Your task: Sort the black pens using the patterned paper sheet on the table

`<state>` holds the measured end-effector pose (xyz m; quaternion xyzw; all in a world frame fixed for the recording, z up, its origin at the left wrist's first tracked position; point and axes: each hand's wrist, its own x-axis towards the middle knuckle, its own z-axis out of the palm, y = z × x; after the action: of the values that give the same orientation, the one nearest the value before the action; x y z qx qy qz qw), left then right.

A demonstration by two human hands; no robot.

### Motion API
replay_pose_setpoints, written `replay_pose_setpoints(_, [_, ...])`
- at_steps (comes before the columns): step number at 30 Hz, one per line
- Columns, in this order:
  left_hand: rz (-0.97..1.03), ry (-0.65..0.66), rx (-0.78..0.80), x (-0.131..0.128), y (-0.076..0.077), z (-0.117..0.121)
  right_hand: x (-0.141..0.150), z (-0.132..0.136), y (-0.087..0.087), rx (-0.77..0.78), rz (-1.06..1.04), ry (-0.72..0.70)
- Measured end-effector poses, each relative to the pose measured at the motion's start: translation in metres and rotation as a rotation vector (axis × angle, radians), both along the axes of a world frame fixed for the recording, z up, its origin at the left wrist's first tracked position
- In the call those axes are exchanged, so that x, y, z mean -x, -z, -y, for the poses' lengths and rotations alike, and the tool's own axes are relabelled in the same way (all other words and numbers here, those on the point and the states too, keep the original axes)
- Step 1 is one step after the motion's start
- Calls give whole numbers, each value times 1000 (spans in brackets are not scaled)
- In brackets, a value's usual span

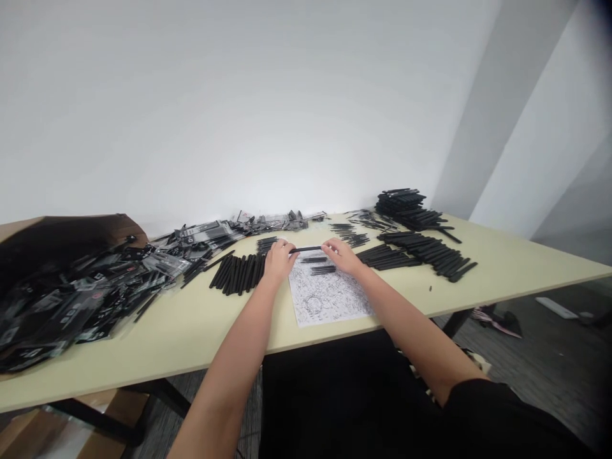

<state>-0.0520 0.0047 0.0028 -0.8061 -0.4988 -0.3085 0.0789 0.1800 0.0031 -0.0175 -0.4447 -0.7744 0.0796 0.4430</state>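
Note:
A slim black pen is held level by its two ends, above the far part of a scribbled sheet of paper. My left hand pinches one end. The fingers of my right hand close on the other end. Under the pen, thin dark refill-like sticks lie in small groups on the sheet. Beside my left hand is a row of thick black pens, and behind it a bunch of thinner sticks. To the right of my right hand, more black pens lie side by side.
A heap of black printed packets spills from a cardboard box on the left. Clear plastic sleeves lie along the wall. Stacked black pens stand at the back right. The pale yellow table ends close to my body.

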Motion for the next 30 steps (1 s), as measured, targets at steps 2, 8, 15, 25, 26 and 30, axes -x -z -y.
replay_pose_setpoints(2, [5,-9,6,0,0,0,-1,-2,2,1,-10,13])
replay_pose_setpoints(8, [1,-3,32,1,-1,1,-1,-1,0,-21,-8,22])
replay_pose_setpoints(15, [-1,-7,45,0,-3,1,-1,2,-4,1,-4,7])
replay_pose_setpoints(25, [20,-130,-36,-2,-5,7,1,3,-5,-44,10,28])
replay_pose_setpoints(26, [27,-161,-43,-2,-6,8,1,4,-5,-51,4,25])
replay_pose_setpoints(30, [125,-227,-18,0,-10,8,0,4,-3,-40,4,10])
